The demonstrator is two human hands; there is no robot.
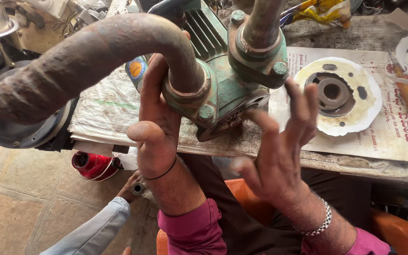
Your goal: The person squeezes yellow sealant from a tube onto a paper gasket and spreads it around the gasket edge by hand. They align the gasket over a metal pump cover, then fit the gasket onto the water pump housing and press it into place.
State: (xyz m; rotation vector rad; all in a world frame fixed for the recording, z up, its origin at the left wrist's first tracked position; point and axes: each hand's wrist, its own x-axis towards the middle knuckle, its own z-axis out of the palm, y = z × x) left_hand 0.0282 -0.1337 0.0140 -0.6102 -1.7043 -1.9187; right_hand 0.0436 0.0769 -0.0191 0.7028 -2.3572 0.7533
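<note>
A green cast-metal pump (225,82) with two rusty pipes lies tilted on the workbench edge. The curved rusty pipe (95,52) reaches toward the camera at upper left. My left hand (157,127) presses flat against the pump's side just below the curved pipe's flange, fingers up. Fingers spread, my right hand (279,151) hovers open beside the pump's open front face and holds nothing. A white gasket-coated round cover plate (338,94) lies on paper to the right.
An orange-handled screwdriver (407,92) lies at the right edge of the bench. Another person's hand (133,186) in a grey sleeve holds a small metal part low left, near a red canister (90,165). A round dark motor part (20,127) sits at left.
</note>
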